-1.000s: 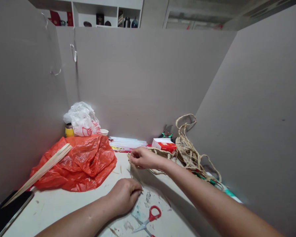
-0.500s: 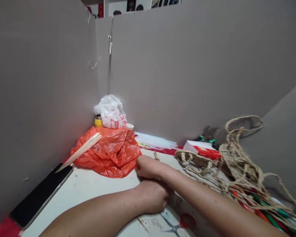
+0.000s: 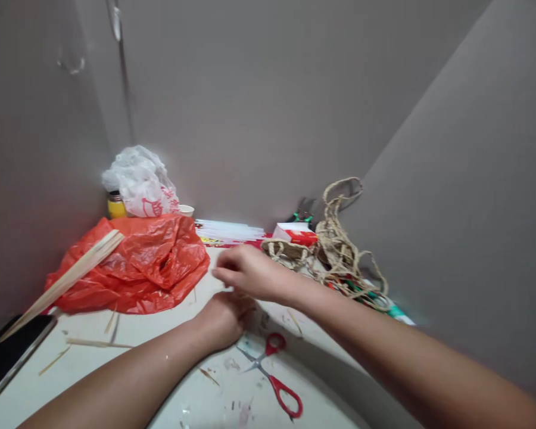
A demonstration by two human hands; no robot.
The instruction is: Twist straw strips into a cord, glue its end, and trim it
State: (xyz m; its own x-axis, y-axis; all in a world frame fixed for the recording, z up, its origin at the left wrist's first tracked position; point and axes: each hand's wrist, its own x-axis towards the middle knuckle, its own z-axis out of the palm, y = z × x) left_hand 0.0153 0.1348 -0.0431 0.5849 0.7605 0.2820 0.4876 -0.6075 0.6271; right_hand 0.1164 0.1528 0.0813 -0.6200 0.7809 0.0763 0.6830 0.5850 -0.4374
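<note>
Red-handled scissors [image 3: 259,362] lie with blades parted at bottom centre, just beside the left hand [image 3: 226,320], knuckles up, fingers curled under. That arm slants in from lower left; the other crosses from lower right, bringing the right hand [image 3: 243,271] over mid-frame, thumb pointing left, overlapping the left in view. Whether they touch or grip anything, one can't tell. Beyond: orange plastic bag [image 3: 136,283] left, twisted cord [image 3: 333,235] right.
</note>
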